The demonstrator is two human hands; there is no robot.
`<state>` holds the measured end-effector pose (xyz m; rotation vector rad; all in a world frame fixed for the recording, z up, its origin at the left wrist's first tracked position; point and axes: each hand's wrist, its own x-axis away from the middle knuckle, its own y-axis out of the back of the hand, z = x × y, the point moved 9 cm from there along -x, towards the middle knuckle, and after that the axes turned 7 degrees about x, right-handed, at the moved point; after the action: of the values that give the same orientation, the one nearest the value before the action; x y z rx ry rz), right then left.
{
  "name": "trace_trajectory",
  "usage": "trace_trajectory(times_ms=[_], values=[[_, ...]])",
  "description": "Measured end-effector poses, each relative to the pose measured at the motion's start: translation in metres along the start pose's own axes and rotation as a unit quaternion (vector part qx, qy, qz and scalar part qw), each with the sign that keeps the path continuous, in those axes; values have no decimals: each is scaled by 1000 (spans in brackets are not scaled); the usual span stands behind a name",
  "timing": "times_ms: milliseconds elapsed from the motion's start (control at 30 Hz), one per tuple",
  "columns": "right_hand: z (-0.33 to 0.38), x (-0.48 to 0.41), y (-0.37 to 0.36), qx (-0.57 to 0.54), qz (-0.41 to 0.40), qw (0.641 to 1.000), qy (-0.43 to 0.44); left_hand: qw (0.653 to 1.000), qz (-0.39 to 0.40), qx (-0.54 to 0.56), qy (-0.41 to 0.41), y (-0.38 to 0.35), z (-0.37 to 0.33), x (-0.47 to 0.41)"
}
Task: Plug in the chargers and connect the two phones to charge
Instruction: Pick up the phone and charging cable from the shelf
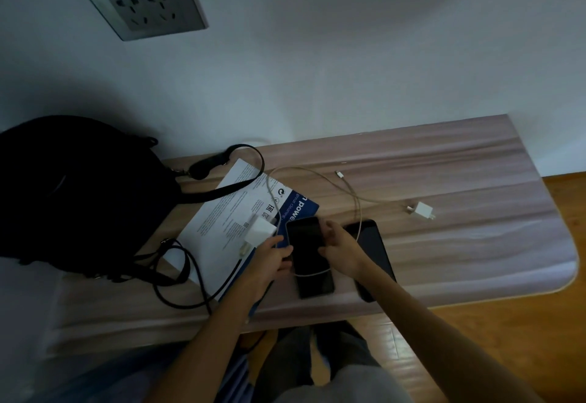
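Table (444, 244): wood-grain laminate, rounded corner.
Near phone (312, 256): flat, glossy black slab, screen dark, lying between both hands.
Left hand (269, 256): fingers curled against that phone's left edge — pinching it.
Right hand (341, 248): fingers closed over its right edge, forearm crossing the second phone (374, 244).
Chargers: white cube (261, 231) just left of the grip; smaller white plug (421, 210) well right, beige cable (317, 174) looping behind.
Sheet (228, 209): white and blue, reads "powe" — rest illegible.
Wall socket (142, 3): grey metal plate, unoccupied.
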<state>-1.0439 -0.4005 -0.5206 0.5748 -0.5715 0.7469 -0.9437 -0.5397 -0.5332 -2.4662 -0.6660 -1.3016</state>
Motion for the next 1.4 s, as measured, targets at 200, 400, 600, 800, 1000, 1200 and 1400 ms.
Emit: trace_trajectory(times_ms=[200, 400, 600, 800, 1000, 1200, 1400], values=[[37, 2, 17, 49, -67, 992, 98, 991, -38, 20, -127, 3, -17, 5], [75, 11, 23, 21, -89, 978, 185, 957, -124, -12, -261, 16, -59, 24], [110, 11, 11, -59, -61, 965, 249, 948, -150, 70, -271, 51, -82, 37], [114, -5, -29, 51, -29, 970, 235, 936, -199, 32, -287, 99, -82, 51], [115, -33, -95, 435, 38, 864, 252, 946, -231, 28, -226, 134, -59, 59], [98, -45, -132, 574, 62, 785, 225, 963, -195, 100, -156, 145, -38, 62], [104, -43, -123, 496, 36, 845, 196, 970, -118, 187, -101, 136, -42, 64]])
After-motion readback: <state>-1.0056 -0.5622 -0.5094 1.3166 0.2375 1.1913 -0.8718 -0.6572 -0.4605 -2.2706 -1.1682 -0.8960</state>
